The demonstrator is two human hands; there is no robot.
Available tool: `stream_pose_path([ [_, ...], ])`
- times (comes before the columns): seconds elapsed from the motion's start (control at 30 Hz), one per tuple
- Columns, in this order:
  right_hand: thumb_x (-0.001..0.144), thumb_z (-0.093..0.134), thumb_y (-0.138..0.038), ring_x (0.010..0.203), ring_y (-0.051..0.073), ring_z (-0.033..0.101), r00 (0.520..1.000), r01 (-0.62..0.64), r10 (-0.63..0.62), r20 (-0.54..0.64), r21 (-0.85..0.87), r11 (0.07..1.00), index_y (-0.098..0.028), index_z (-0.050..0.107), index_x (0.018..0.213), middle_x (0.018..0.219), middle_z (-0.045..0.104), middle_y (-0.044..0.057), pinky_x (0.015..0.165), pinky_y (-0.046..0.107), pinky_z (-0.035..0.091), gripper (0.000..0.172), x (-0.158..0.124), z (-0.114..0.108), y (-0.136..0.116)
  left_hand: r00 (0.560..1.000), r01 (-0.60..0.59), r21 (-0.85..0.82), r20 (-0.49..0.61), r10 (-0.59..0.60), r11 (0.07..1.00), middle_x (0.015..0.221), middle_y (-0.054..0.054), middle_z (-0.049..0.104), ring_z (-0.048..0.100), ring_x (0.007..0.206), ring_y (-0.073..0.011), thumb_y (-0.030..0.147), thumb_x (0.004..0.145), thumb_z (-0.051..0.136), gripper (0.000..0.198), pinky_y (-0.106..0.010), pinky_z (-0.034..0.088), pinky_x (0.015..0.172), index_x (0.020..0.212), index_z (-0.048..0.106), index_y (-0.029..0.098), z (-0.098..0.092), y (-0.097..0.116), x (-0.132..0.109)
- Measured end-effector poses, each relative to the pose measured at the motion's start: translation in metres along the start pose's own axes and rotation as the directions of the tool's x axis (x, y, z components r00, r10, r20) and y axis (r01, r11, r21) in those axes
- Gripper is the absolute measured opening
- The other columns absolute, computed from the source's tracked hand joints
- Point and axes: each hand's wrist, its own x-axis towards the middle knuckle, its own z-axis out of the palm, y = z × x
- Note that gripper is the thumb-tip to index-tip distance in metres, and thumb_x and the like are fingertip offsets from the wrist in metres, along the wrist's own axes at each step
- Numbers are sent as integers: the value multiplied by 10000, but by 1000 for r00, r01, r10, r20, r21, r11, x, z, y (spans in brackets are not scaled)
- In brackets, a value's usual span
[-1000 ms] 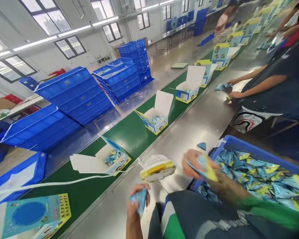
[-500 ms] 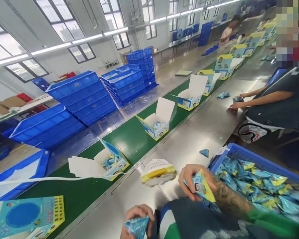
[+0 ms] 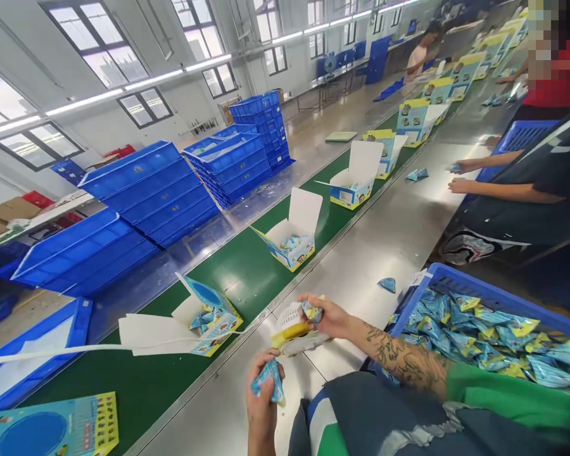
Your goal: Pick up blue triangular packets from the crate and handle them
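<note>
A: What's in the hands rn?

B: Two small foil packets. Left hand [image 3: 262,400] is closed round a blue packet [image 3: 269,381], low, close to the body, over the steel bench [image 3: 399,221]. Right hand [image 3: 327,315] pinches a second packet [image 3: 312,310] w/ fingertips, right above the little white-and-yellow fan [image 3: 292,327].

A: How'd they handle?

B: Prob. v. light, crinkly, puffed into a pyramid-ish shape. Film looks glossy, so slick; soft enough to dent if squeezed. Best grip, I'd say: by a sealed edge or corner, light pinch, not across the belly.

A: Where's the stock?

B: Blue plastic bin [image 3: 479,292] at the right, heaped w/ the same blue/yellow packets, touching the right forearm's side. One stray packet [image 3: 386,284] lies alone on the bench just beside the bin.

A: And beyond?

B: Green belt [image 3: 247,266], matte, runs alongside the bench. On it, open printed card boxes: nearest box [image 3: 209,313] w/ flap laid flat and packets inside, next box [image 3: 292,240] w/ lid upright, more further down. Thin card, stiff-ish but crushable. A white cable [image 3: 76,350] crosses the belt toward the fan.

A: Others?

B: A co-worker's hands [image 3: 460,177] rest on the bench further along, near loose packets. Stacked rigid blue crates [image 3: 147,190] past the belt.
</note>
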Motion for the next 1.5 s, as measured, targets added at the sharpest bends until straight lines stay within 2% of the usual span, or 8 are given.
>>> stream_pose_path([
  [0.23, 728, 725, -614, 1068, 277, 718, 967, -253, 222, 123, 407, 878, -253, 646, 1258, 1186, 781, 76, 814, 384, 564, 646, 5, 35, 72, 870, -486, 790, 399, 289, 373, 1443, -161, 682, 625, 1284, -432, 362, 895, 761, 496, -643, 490, 1023, 1371, 623, 324, 48, 43, 15],
  [0.47, 788, 746, -505, 1091, 250, 709, 957, 257, -217, -193, 212, 943, -328, 682, 1144, 1282, 735, 36, 720, 322, 556, 402, 6, 58, -11, 894, -350, 818, 147, 423, 457, 1513, -171, 584, 515, 1440, -410, 444, 925, 725, 492, -604, 439, 1143, 1372, 597, 284, 32, 59, 6],
  [0.6, 842, 746, -414, 1192, 306, 686, 73, 714, -977, 199, -695, -88, -411, 748, 1231, 1443, 605, 28, 1026, 547, 569, 389, -26, 96, -118, 934, -241, 807, 41, 355, 539, 1446, -143, 628, 569, 1381, -400, 466, 955, 673, 313, -623, 460, 1100, 1217, 670, 295, 22, 63, -8],
  [0.67, 873, 718, -409, 1206, 324, 682, -84, 540, -907, 413, -746, -390, -444, 716, 1313, 1473, 572, 25, 1064, 593, 544, 441, -35, 110, -146, 953, -179, 813, 4, 302, 554, 1425, -140, 640, 584, 1359, -414, 487, 951, 663, 284, -649, 467, 1087, 1162, 693, 299, 19, 57, -13],
  [0.8, 889, 705, -353, 1223, 309, 660, 58, 466, -878, 475, -790, -397, -376, 725, 1289, 1434, 584, 66, 1093, 584, 550, 401, 3, 104, -161, 974, -83, 818, -54, 219, 570, 1379, -155, 681, 618, 1321, -427, 536, 934, 662, 312, -657, 493, 1077, 1100, 731, 281, 9, 44, -21],
  [1.0, 842, 755, -480, 1619, 423, 275, 742, 65, -671, 14, -997, 51, -128, 451, 1592, 1689, 362, 244, 1317, 673, 293, 883, 122, 54, -184, 979, -169, 804, 70, 192, 570, 1131, -101, 807, 748, 1112, -359, 460, 925, 704, 203, -509, 600, 935, 1039, 764, 303, -12, 29, -26],
  [1.37, 839, 727, -432, 1028, 279, 736, 770, -41, -612, -178, -972, 231, -178, 747, 1200, 1142, 805, 138, 966, 487, 590, 442, 85, -57, -153, 961, -59, 753, 221, -168, 655, 1022, -113, 780, 726, 986, -309, 517, 972, 610, 295, -426, 580, 881, 1020, 749, 261, 10, -6, -13],
  [1.5, 870, 642, -359, 706, 189, 665, 483, -212, -757, -441, -897, 387, -151, 746, 891, 747, 735, 48, 761, 363, 557, 233, -5, -138, -142, 949, 11, 745, 202, -242, 667, 932, -103, 763, 692, 911, -307, 564, 979, 564, 376, -434, 535, 859, 988, 742, 233, 10, -33, -6],
])
